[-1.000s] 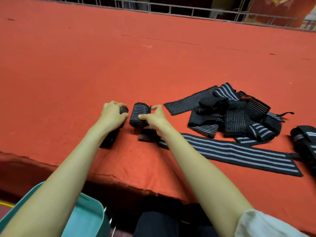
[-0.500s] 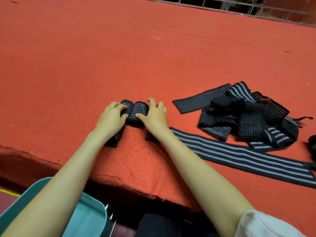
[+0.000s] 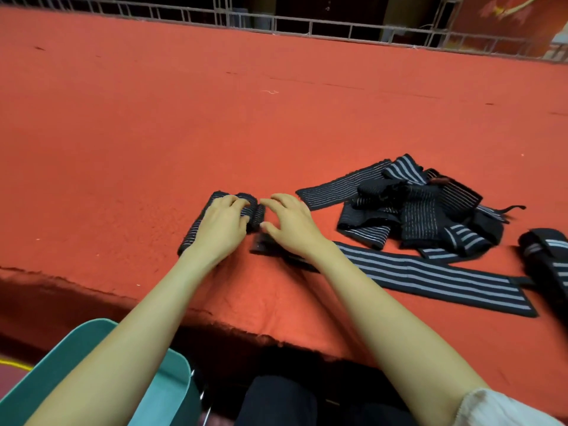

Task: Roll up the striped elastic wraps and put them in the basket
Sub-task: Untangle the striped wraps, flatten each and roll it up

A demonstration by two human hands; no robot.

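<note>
Two black rolled striped wraps lie side by side on the red carpet. My left hand (image 3: 221, 229) lies over both and its fingers curl round the right roll (image 3: 255, 212); the left roll (image 3: 191, 236) pokes out beneath my wrist. My right hand (image 3: 290, 224) sits just right of the rolls, fingers relaxed, thumb and forefinger tips near the roll's end. A long flat striped wrap (image 3: 430, 276) stretches rightward from under my right wrist, its dark end tab (image 3: 261, 245) below my thumb. The teal basket (image 3: 172, 382) stands at the lower left, below the carpet's edge.
A tangled pile of several unrolled striped wraps (image 3: 415, 210) lies to the right. Another partly folded wrap (image 3: 550, 259) is at the right border. The carpet's frayed front edge (image 3: 92, 293) runs across the foreground. A metal railing (image 3: 307, 26) bounds the far side.
My left hand has slid right and now covers both rolls. My right hand has come off the right roll and shifted slightly right.
</note>
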